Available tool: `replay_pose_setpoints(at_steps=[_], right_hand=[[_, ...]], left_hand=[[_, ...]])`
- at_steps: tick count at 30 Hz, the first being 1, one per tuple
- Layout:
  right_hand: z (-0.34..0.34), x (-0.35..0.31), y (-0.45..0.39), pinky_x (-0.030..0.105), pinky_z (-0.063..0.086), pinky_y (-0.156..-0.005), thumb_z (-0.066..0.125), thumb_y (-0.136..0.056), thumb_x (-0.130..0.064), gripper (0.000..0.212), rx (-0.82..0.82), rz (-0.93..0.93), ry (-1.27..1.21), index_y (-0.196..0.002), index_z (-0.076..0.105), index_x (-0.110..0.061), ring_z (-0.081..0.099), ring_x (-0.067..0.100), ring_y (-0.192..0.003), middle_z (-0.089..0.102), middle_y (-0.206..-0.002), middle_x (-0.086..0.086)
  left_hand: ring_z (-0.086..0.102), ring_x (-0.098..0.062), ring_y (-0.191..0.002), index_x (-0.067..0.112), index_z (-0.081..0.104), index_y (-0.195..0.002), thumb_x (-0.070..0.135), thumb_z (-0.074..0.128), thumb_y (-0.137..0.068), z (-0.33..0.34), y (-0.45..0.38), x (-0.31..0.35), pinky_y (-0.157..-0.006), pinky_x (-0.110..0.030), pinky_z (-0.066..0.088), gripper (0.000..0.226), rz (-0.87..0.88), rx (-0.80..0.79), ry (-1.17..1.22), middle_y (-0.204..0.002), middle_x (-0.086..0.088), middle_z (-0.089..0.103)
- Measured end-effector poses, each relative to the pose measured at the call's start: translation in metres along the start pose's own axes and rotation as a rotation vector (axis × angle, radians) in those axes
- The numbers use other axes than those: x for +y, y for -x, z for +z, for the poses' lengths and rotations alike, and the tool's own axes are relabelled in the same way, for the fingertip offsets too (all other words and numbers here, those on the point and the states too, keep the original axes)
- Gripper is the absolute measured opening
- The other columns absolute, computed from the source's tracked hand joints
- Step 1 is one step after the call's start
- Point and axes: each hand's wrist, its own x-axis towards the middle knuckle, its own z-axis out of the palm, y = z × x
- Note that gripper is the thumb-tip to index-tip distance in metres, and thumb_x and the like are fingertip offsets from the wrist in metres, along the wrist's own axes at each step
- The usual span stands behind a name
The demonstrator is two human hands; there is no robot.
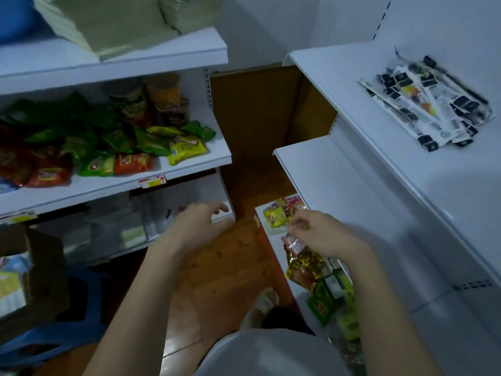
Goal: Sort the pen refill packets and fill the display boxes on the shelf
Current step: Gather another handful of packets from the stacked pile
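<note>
A loose pile of black-and-white pen refill packets [428, 104] lies on the upper white shelf [339, 77] at the right. Clear display boxes [151, 221] stand on the low left shelf, blurred, and their contents cannot be made out. My left hand [198, 226] hovers in front of those boxes with fingers spread and nothing in it. My right hand [322, 234] is low at the right, over the bottom shelf's snack bags. Its fingertips are pinched together, and blur hides whether they hold anything.
Green, red and yellow snack bags [108, 150] and cups fill the middle left shelf. More snack packs [306, 264] lie on the bottom right shelf. A cardboard box [29, 272] on a blue stool [54, 337] stands at the left. The brown floor [230, 256] runs between the shelves.
</note>
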Motion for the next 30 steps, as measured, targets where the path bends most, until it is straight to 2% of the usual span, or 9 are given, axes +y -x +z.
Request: replay_pose_setpoints(at_steps=[2,7,13,15,18,22,24,27,30], right_hand=[[-0.020,-0.002,-0.036,0.037,0.052,-0.090,0.054,-0.098,-0.036,0.021,0.010,0.008,-0.009,-0.114,0.062,-0.025,0.059,0.015,-0.101,0.061,-0.115,-0.004],[-0.080,-0.007,-0.107,0.025,0.048,-0.077,0.056,-0.097,-0.038,0.020,0.059,-0.028,-0.063,-0.112,0.062,-0.026,0.059,0.010,-0.097,0.061,-0.112,-0.006],[-0.158,-0.026,-0.127,0.022,0.049,-0.079,0.053,-0.100,-0.036,0.012,0.278,-0.172,-0.255,-0.104,0.064,-0.034,0.059,0.002,-0.092,0.061,-0.102,-0.020],[-0.178,-0.026,-0.126,0.027,0.053,-0.081,0.054,-0.099,-0.035,0.012,0.369,-0.202,-0.349,-0.103,0.065,-0.038,0.063,0.004,-0.091,0.065,-0.102,-0.018],[-0.204,-0.019,-0.126,0.025,0.053,-0.071,0.058,-0.097,-0.027,0.013,0.580,-0.175,-0.429,-0.098,0.066,-0.037,0.066,0.008,-0.081,0.069,-0.096,-0.012],[-0.219,0.005,-0.118,0.012,0.042,-0.064,0.061,-0.095,-0.019,0.012,0.972,0.028,-0.321,-0.101,0.065,-0.030,0.055,0.004,-0.075,0.062,-0.086,-0.018],[-0.218,0.020,-0.109,0.018,0.041,-0.068,0.063,-0.094,-0.020,0.014,1.092,0.203,-0.223,-0.105,0.065,-0.029,0.054,0.005,-0.077,0.060,-0.090,-0.019],[-0.214,0.036,-0.101,0.031,0.045,-0.083,0.068,-0.091,-0.030,0.022,1.076,0.452,-0.107,-0.112,0.068,-0.024,0.056,0.016,-0.097,0.061,-0.103,-0.008],[-0.207,0.038,-0.106,0.044,0.045,-0.098,0.071,-0.088,-0.038,0.029,1.010,0.575,-0.066,-0.114,0.071,-0.024,0.052,0.023,-0.120,0.062,-0.126,0.000]], left_hand=[[0.054,-0.020,-0.120,0.034,0.057,-0.126,0.064,0.048,-0.091,-0.016,-0.042,0.003,-0.097,-0.045,0.048,0.047,0.014,0.008,-0.008,-0.129,0.005,0.060],[0.056,-0.017,-0.114,0.027,0.056,-0.133,0.052,0.052,-0.096,-0.062,-0.129,0.037,-0.095,-0.040,0.049,0.045,0.092,0.008,-0.030,-0.130,0.003,0.058],[0.055,-0.009,-0.105,0.030,0.061,-0.125,0.047,0.053,-0.097,-0.117,-0.216,0.112,-0.088,-0.034,0.049,0.034,0.418,0.163,-0.052,-0.114,0.011,0.061],[0.056,-0.007,-0.100,0.031,0.063,-0.118,0.044,0.054,-0.097,-0.129,-0.240,0.142,-0.084,-0.033,0.050,0.026,0.561,0.211,-0.017,-0.107,0.013,0.063],[0.057,-0.006,-0.098,0.028,0.068,-0.111,0.039,0.055,-0.097,-0.138,-0.277,0.184,-0.081,-0.033,0.051,0.022,0.752,0.211,0.052,-0.104,0.015,0.065],[0.053,-0.003,-0.101,0.028,0.069,-0.109,0.037,0.056,-0.097,-0.133,-0.319,0.232,-0.087,-0.023,0.044,0.020,0.970,0.083,0.088,-0.106,0.019,0.065],[0.053,-0.003,-0.101,0.027,0.070,-0.110,0.036,0.057,-0.097,-0.125,-0.335,0.253,-0.088,-0.018,0.041,0.020,1.104,0.023,0.086,-0.106,0.017,0.066],[0.054,-0.009,-0.101,0.023,0.071,-0.109,0.030,0.061,-0.097,-0.107,-0.357,0.279,-0.087,-0.023,0.042,0.017,1.278,-0.014,0.091,-0.106,0.010,0.069],[0.054,-0.013,-0.096,0.018,0.072,-0.102,0.022,0.062,-0.095,-0.084,-0.374,0.293,-0.081,-0.017,0.038,0.012,1.421,0.007,0.081,-0.101,0.006,0.070]])
